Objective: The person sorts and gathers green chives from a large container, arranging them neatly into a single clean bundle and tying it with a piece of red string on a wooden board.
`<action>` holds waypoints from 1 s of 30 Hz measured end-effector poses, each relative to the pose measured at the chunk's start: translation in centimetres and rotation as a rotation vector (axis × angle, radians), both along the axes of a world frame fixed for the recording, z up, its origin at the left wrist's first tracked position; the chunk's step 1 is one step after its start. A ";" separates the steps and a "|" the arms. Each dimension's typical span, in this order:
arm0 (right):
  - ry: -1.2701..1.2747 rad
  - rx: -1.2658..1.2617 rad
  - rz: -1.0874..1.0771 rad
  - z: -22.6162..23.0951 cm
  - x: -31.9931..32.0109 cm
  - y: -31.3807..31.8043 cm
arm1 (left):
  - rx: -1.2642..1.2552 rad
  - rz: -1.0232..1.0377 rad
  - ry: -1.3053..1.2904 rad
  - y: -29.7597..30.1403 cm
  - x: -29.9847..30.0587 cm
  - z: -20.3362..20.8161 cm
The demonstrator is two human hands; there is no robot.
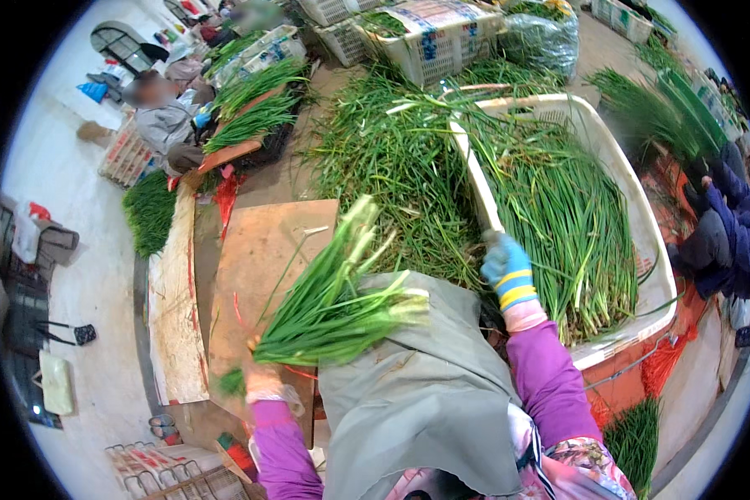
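Observation:
My left hand (263, 377), blurred, is closed round the leafy end of a bunch of garlic chives (317, 312). The pale stem ends fan out to the right above the grey apron (417, 392) on my lap, and short green tips stick out behind the hand. A blue and yellow striped glove covers my right hand (508, 268), which is closed at the left rim of a large white crate (652, 242). Its fingertips are partly hidden. Long chives (558, 225) fill the crate. Left of it lies a loose heap of chives (408, 175).
A brown board (262, 242) lies to my left, beside a pale worn board (173, 308). White crates (433, 50) stand at the far side. One person (162, 121) sits at the far left near chives on a board; another (717, 233) is at the right.

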State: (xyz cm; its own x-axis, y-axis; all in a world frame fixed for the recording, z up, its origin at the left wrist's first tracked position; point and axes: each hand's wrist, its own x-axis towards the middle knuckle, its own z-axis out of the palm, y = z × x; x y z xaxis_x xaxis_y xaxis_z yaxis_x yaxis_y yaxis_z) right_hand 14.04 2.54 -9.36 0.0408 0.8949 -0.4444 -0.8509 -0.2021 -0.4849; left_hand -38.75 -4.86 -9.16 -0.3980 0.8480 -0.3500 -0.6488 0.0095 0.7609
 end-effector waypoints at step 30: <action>-0.654 0.062 0.313 6.1 -8.5 -4.7 | -0.051 -0.262 0.768 -0.8 11.0 4.3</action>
